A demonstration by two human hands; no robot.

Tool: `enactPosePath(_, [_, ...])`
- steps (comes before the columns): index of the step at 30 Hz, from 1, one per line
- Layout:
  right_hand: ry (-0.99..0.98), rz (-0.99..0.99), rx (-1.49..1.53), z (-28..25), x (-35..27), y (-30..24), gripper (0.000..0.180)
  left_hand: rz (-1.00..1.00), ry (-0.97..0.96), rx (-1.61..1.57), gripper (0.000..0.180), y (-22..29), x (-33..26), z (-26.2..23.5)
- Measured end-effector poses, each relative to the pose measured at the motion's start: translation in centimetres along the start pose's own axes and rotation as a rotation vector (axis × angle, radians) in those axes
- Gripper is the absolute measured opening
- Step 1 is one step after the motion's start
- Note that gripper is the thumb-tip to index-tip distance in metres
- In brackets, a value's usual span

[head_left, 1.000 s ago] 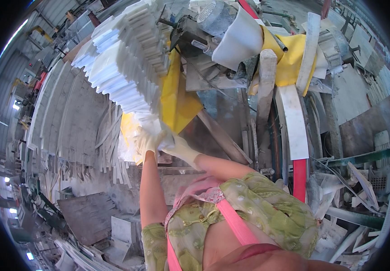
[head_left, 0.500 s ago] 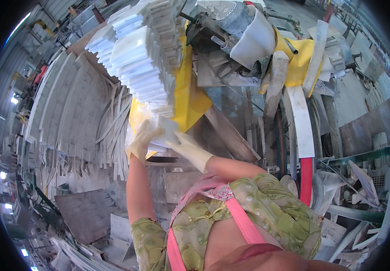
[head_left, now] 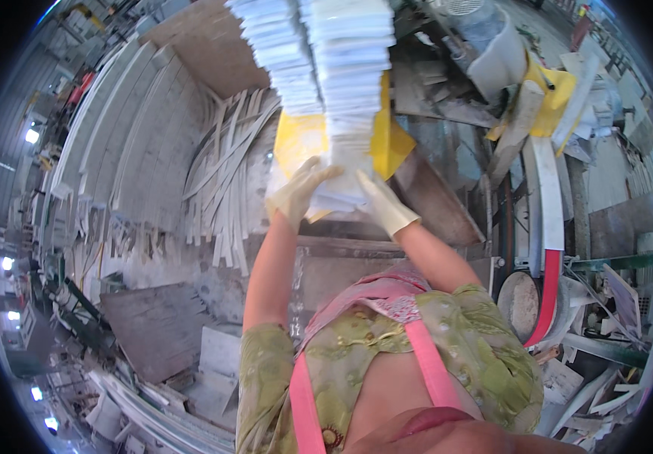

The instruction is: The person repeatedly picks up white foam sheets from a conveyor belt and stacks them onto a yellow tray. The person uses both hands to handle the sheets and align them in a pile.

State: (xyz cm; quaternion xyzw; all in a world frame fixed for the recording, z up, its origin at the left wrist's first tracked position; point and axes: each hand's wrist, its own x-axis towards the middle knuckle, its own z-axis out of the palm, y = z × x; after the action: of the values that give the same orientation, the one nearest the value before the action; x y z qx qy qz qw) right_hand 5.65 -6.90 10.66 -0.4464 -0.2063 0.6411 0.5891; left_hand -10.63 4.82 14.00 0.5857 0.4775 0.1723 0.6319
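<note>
My left hand (head_left: pixel 300 189), in a cream glove, grips the left side of a white tile (head_left: pixel 348 160). On the tile's right edge is my right hand (head_left: pixel 384 203), gloved alike, its fingers pointing forward. The tile sits at the near end of a tall stack of white tiles (head_left: pixel 353 68), so close that I cannot tell whether they touch. Beside it runs a second stack (head_left: pixel 281 64). Under the stacks a yellow sheet (head_left: pixel 301 140) shows, and more white pieces (head_left: pixel 338 203) lie just below my hands.
Long grey slabs (head_left: pixel 118 136) stand on edge at the left, with thin loose strips (head_left: pixel 228 166) beside them. To the right are a brown board (head_left: pixel 440 200), a motor-like machine (head_left: pixel 485 45) and a white and red curved bar (head_left: pixel 550 219). Scrap pieces lie lower right.
My view has swung, so the stacks and hands sit further right in it. My right hand has moved from the tile's near corner to its right edge; the hands are wider apart.
</note>
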Motion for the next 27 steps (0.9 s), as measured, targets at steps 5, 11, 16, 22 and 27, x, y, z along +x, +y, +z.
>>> enactPosePath(5, [0.069,-0.033,-0.106,1.8,-0.1,0.0,0.059,0.034,-0.115,-0.180,0.080,1.2,-2.2,-1.1])
enactPosePath(11, [0.021,-0.038,-0.197,2.1,1.4,0.4,0.063,0.062,-0.270,-0.330,0.090,0.2,-1.2,-2.9])
enactPosePath(16, [-0.164,0.091,0.011,2.1,2.3,0.4,0.062,0.115,-0.207,-0.374,0.089,-0.8,-2.2,-3.0])
enactPosePath(22, [-0.104,0.092,0.060,2.2,2.9,1.2,0.069,0.151,-0.220,-0.527,0.094,-2.4,-0.5,-3.2])
enactPosePath(27, [0.089,-0.027,-0.009,6.2,3.7,2.4,0.066,0.252,-0.270,-0.594,0.112,-4.7,0.5,-6.1])
